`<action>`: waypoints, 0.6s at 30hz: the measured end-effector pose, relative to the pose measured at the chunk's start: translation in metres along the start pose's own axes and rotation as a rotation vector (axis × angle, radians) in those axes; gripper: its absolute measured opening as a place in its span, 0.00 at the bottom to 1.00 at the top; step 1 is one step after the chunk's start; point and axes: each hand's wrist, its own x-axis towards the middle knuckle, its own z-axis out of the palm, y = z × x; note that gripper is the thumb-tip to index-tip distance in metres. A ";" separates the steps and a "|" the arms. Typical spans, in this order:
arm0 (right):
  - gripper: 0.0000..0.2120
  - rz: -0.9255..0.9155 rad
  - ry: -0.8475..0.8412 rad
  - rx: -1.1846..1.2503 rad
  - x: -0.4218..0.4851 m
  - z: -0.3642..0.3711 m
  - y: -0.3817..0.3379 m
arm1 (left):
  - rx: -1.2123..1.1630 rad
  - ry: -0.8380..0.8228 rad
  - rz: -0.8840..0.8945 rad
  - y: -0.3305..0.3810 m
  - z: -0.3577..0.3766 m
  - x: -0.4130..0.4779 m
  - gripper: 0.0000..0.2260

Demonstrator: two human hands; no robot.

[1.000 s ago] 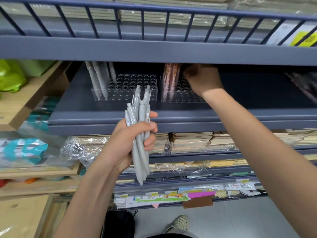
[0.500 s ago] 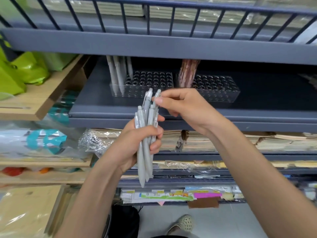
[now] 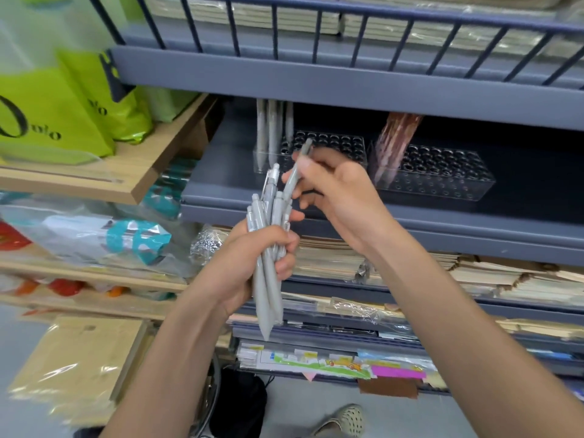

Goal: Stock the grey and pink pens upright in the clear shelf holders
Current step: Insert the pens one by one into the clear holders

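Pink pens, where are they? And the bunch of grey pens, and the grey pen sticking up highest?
pink pens (image 3: 395, 143): head view, middle of the bundle.
bunch of grey pens (image 3: 267, 298): head view, lower barrels.
highest grey pen (image 3: 291, 184): head view, barrel under its clicker.

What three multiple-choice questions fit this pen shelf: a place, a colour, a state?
1. Pink pens stand where? A) left end of the right holder B) floor C) green bag
2. Colour of the pen bundle in the left hand? A) pink B) grey C) green
3. The right hand is? A) resting open B) pinching one pen C) gripping a holder
Answers: A, they rise from that holder's left end; B, every gripped pen is grey; B, it pinches a single pen above the bundle.
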 end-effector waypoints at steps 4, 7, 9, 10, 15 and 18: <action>0.05 0.023 -0.081 -0.139 0.001 0.002 0.001 | -0.004 0.019 0.016 0.007 -0.008 -0.004 0.14; 0.04 -0.024 -0.005 -0.047 0.004 0.009 -0.003 | 0.020 0.028 0.004 0.007 -0.015 -0.007 0.16; 0.03 -0.082 0.130 0.050 0.008 0.011 -0.007 | 0.022 0.047 -0.012 0.005 -0.019 -0.009 0.17; 0.03 -0.123 0.215 0.057 0.012 0.011 -0.008 | 0.021 0.063 -0.015 0.004 -0.022 -0.010 0.18; 0.06 -0.343 0.453 -0.130 0.029 -0.001 -0.010 | -0.011 0.105 -0.027 0.003 -0.033 -0.015 0.15; 0.08 -0.408 0.496 -0.242 0.037 -0.004 -0.006 | -0.016 0.101 -0.029 0.005 -0.036 -0.017 0.14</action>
